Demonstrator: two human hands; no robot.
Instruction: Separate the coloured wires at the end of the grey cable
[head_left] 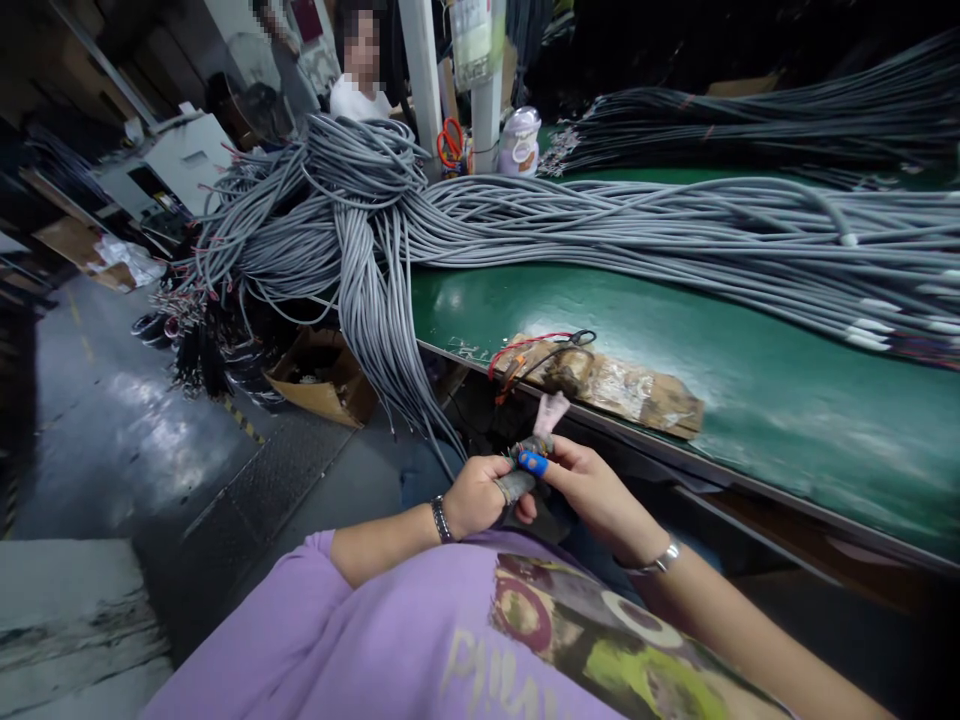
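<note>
My left hand [476,495] is curled in front of my chest, its fingers wrapped in grey finger guards, and it grips a small grey piece at the end of a cable. My right hand [592,485] meets it from the right, pinching the same small piece [534,450], with a blue guard [533,463] on one fingertip. A pale pink strip [551,408] sticks up from between the two hands. Both hands hover just off the near edge of the green table [675,340].
A large heap of grey cables [360,220] spills over the table's left end and runs right across it. A taped cardboard pad [622,390] with red and black wires lies at the table edge. Orange scissors [450,140] hang on a post. Another person [360,85] sits behind. A cardboard box [322,375] stands on the floor.
</note>
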